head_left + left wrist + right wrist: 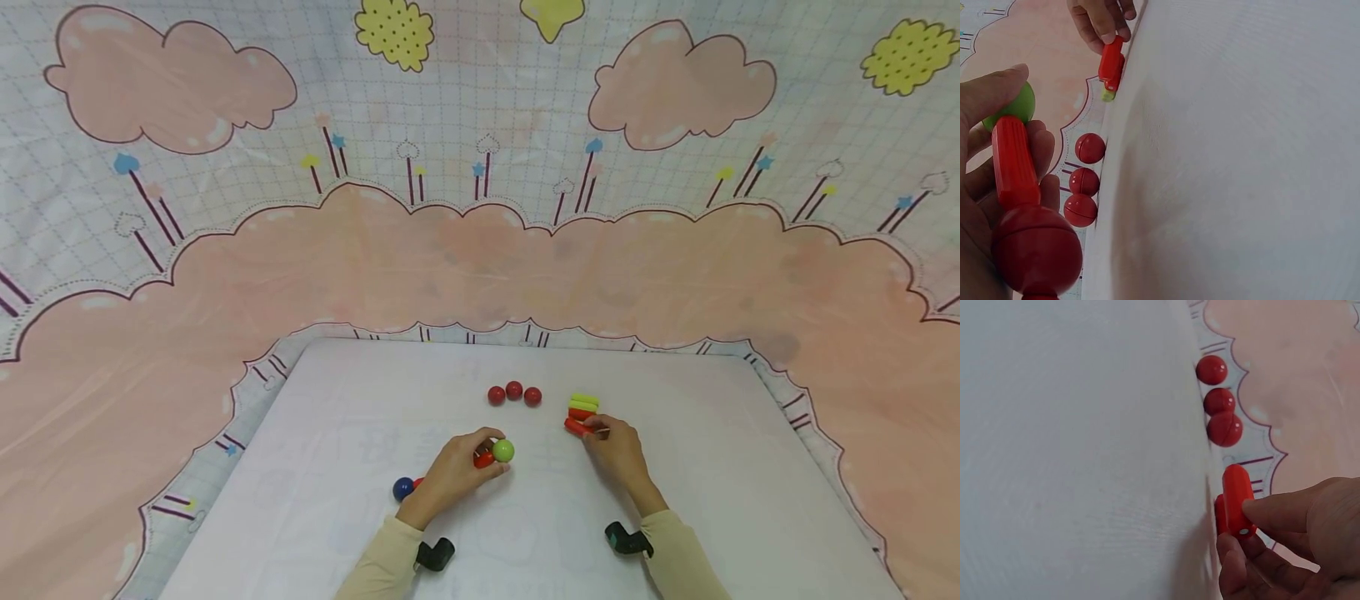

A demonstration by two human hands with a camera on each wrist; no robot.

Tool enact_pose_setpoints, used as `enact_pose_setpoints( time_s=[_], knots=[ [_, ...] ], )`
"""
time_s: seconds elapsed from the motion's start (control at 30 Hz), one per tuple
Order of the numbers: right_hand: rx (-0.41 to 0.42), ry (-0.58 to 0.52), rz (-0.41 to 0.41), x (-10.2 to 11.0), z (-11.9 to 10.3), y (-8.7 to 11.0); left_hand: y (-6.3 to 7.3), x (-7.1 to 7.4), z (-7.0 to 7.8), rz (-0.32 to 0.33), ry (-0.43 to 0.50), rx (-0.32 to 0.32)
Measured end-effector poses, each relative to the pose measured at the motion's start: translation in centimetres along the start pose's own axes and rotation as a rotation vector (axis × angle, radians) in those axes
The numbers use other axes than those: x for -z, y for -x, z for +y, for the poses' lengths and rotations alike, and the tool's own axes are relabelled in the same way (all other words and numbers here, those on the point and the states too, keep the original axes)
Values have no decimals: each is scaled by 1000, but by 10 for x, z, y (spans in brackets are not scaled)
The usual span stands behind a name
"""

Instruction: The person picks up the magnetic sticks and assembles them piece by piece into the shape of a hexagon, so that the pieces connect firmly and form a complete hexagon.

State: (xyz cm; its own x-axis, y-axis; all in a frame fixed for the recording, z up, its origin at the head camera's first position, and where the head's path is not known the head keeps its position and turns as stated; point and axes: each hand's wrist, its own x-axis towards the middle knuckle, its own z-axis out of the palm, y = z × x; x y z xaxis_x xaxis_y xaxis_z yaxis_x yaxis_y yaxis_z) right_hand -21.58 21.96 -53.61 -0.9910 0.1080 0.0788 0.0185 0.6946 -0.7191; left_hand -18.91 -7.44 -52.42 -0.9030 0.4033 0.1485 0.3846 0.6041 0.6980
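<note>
My left hand (452, 475) grips a chain of toy pieces: a green ball (504, 451), a ribbed red rod (1015, 161) and a dark red ball (1037, 250). Another red piece joins that ball at the bottom of the left wrist view. Beyond the wrist a blue ball (403, 489) shows beside a bit of red; the hand hides the stretch between. Between thumb and fingers, my right hand (621, 457) pinches a loose red rod (1237, 497) with a pale dot on its end. Close by lie another red rod (581, 414) and yellow-green rods (584, 402).
Three dark red balls (513, 390) sit in a group toward the back of the white table (390, 392), left of the rods. A patterned cloth (480, 267) rises behind the table and along its sides. Both wrists carry small black cameras (437, 554).
</note>
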Motion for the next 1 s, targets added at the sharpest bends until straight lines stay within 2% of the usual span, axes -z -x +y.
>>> enact_pose_setpoints(
  time_s=[0.73,1.0],
  knots=[
    [127,-10,33,18,-42,18,0,-2,0,-15,4,28],
    [145,-30,4,22,-55,24,-1,-3,0,-12,2,27]
  ],
)
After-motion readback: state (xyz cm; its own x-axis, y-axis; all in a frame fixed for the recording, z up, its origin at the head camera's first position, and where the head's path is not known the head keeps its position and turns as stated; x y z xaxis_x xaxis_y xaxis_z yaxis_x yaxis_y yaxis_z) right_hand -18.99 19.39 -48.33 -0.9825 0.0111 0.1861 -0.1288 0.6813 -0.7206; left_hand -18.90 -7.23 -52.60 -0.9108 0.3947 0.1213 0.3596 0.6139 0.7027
